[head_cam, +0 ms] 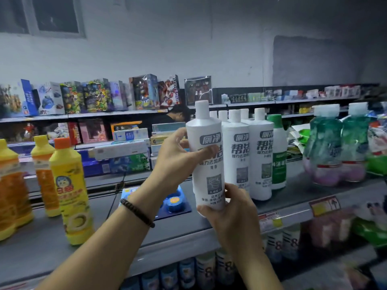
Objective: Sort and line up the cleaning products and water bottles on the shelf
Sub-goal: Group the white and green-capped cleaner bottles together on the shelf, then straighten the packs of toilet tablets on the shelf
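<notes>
I hold a tall white cleaner bottle upright just above the grey shelf. My left hand grips its upper body, thumb across the label. My right hand holds its base from below. Right behind it stand several identical white bottles in a row, then a green-and-white bottle. Yellow and orange detergent bottles stand at the left of the shelf. Two green-and-pink refill pouches stand at the right.
A blue blister pack lies flat on the shelf behind my left wrist. Price tags line the shelf's front edge, with more bottles on the shelf below. Across the aisle, shelves of toy boxes, and a person stands partly hidden.
</notes>
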The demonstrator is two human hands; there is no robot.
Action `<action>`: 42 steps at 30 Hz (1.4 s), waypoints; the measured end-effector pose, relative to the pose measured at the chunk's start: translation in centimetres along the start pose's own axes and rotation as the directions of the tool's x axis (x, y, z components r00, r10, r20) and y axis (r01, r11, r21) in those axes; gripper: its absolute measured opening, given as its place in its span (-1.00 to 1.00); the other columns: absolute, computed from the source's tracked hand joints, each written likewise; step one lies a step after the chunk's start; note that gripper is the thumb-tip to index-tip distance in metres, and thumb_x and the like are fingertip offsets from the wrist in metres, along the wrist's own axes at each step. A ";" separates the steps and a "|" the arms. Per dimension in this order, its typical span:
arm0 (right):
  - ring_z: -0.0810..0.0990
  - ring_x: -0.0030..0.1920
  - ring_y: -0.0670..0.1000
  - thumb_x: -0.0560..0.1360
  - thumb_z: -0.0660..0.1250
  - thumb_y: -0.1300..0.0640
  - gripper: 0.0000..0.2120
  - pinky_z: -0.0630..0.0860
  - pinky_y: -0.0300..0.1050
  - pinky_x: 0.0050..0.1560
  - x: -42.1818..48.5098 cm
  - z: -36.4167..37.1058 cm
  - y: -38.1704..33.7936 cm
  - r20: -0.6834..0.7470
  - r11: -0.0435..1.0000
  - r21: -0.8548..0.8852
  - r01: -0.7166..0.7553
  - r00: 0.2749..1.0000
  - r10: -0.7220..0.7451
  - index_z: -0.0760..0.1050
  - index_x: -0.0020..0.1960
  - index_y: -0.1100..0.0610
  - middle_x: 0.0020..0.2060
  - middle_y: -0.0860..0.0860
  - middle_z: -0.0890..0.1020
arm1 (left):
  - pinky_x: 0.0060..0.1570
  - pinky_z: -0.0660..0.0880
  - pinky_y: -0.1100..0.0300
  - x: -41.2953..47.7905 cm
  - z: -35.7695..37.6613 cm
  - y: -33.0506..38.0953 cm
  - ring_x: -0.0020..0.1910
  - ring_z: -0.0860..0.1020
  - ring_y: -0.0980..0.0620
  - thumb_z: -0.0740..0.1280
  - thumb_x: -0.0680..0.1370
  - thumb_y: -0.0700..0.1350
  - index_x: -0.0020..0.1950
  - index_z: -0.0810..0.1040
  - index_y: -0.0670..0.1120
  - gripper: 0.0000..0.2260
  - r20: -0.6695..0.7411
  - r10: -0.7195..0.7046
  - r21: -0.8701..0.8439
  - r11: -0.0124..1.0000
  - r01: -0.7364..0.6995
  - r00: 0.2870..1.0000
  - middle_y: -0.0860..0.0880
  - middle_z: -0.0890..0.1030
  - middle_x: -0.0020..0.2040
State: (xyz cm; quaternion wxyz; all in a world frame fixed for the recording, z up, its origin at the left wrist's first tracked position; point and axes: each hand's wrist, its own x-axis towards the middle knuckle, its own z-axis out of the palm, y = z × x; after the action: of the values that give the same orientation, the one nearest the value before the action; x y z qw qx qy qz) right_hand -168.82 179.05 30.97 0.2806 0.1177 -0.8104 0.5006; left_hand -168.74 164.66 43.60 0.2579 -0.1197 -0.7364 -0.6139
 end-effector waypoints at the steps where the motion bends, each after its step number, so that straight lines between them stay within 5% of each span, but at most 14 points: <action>1: 0.64 0.01 -0.07 0.26 0.61 -0.20 -0.48 0.64 -0.01 0.03 0.3 0.1 0.3 0.012 0.999 -0.031 -0.011 1.000 0.011 0.59 0.17 -0.13 0.02 -0.20 0.57 | 0.03 0.71 -0.28 0.4 0.4 -0.5 0.04 0.77 -0.19 0.69 0.25 0.03 0.21 0.68 0.00 -0.44 -0.006 -0.013 0.012 1.000 0.013 1.000 -0.15 0.77 0.05; 6: 0.66 0.11 0.05 0.28 0.67 -0.20 -0.34 0.64 -0.01 0.10 1.5 0.5 1.5 0.036 0.983 -0.185 -0.021 0.999 0.029 0.53 0.28 -0.04 0.14 -0.08 0.62 | 0.05 0.71 -0.27 1.3 1.5 -2.2 0.02 0.78 -0.13 0.63 0.47 -0.19 0.17 0.70 -0.09 -0.70 -0.042 -0.060 0.058 0.996 0.063 0.997 -0.09 0.79 0.00; 11: 0.69 0.08 0.10 0.25 0.69 -0.23 -0.34 0.59 -0.03 0.01 2.4 0.6 1.6 0.061 0.974 -0.220 -0.059 0.995 0.074 0.48 0.20 -0.03 0.10 -0.06 0.65 | 0.03 0.72 -0.17 2.3 2.1 -3.3 0.03 0.76 -0.04 0.64 0.49 -0.06 0.15 0.71 0.05 -0.73 -0.079 -0.018 0.196 0.980 0.033 0.997 0.05 0.79 -0.01; 15: 0.70 0.06 0.14 0.30 0.64 -0.30 -0.33 0.60 0.01 -0.04 2.5 0.7 1.3 0.062 0.961 -0.271 -0.050 0.996 0.069 0.39 0.17 -0.02 0.12 -0.02 0.60 | -0.14 0.65 0.30 1.2 2.4 -4.4 -0.14 0.69 0.34 0.68 0.41 -0.01 0.18 0.59 0.16 -0.57 -0.070 -0.099 0.369 0.922 0.118 0.993 0.16 0.74 -0.06; 18: 0.69 0.07 0.15 0.32 0.61 -0.33 -0.32 0.56 -0.01 -0.09 2.8 0.6 1.4 0.074 0.958 -0.281 -0.056 0.994 0.080 0.37 0.18 0.00 0.14 -0.01 0.58 | -0.29 0.54 0.47 0.1 2.5 -5.8 -0.16 0.65 0.43 0.69 0.39 -0.08 0.22 0.53 0.17 -0.49 -0.056 -0.144 0.436 0.887 0.154 0.988 0.17 0.73 -0.01; 21: 0.68 0.05 0.17 0.32 0.62 -0.32 -0.32 0.56 0.00 -0.10 3.3 0.7 1.5 0.093 0.961 -0.263 -0.085 0.989 0.113 0.35 0.16 0.01 0.10 0.01 0.57 | -0.27 0.58 0.45 0.0 2.7 -6.3 -0.15 0.67 0.38 0.68 0.41 -0.09 0.27 0.54 0.13 -0.48 -0.073 -0.152 0.424 0.890 0.169 0.986 0.16 0.72 0.00; 26: 0.69 0.06 0.23 0.36 0.60 -0.30 -0.38 0.56 0.04 -0.09 4.0 0.8 1.5 0.104 0.959 -0.257 -0.119 0.983 0.150 0.34 0.10 0.02 0.02 0.06 0.67 | -0.04 0.70 -0.01 0.0 3.5 -6.8 -0.07 0.73 0.09 0.66 0.42 -0.08 0.28 0.53 0.10 -0.48 -0.140 -0.109 0.443 0.882 0.161 0.984 0.09 0.73 0.01; 32: 0.71 0.02 0.23 0.41 0.58 -0.25 -0.47 0.58 0.03 -0.12 3.9 0.9 2.0 0.103 0.966 -0.238 -0.103 0.986 0.130 0.32 0.05 -0.02 -0.04 0.04 0.71 | 0.09 0.66 -0.10 -0.2 3.9 -7.6 0.05 0.72 -0.01 0.61 0.48 -0.14 0.27 0.43 0.16 -0.49 -0.131 -0.073 0.451 0.884 0.125 0.989 0.22 0.65 -0.02; 36: 0.70 0.01 0.24 0.46 0.56 -0.15 -0.55 0.58 0.03 -0.14 3.6 1.1 2.2 0.114 0.970 -0.221 -0.096 0.986 0.123 0.35 0.09 -0.02 -0.03 0.05 0.69 | 0.11 0.66 -0.07 -0.3 3.7 -7.8 0.08 0.71 0.02 0.58 0.52 -0.14 0.33 0.44 0.14 -0.50 -0.094 -0.063 0.470 0.877 0.100 0.994 0.27 0.62 -0.01; 42: 0.59 -0.12 0.01 0.51 0.50 -0.14 -0.72 0.52 -0.06 -0.15 2.4 1.2 0.4 0.100 0.987 -0.161 0.028 0.995 -0.012 0.41 -0.08 -0.07 -0.16 -0.13 0.56 | -0.08 0.50 0.32 -2.9 0.1 -6.4 -0.04 0.63 0.22 0.38 0.68 -0.18 0.56 0.37 0.14 -0.51 -0.082 -0.092 0.605 0.787 0.123 0.992 0.14 0.63 0.15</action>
State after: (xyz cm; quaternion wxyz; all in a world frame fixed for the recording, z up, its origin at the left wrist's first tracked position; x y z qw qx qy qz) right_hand -171.36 178.42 31.63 0.2539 0.1270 -0.8601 0.4239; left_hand -169.54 163.80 36.67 0.2650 0.0265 -0.8938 -0.3608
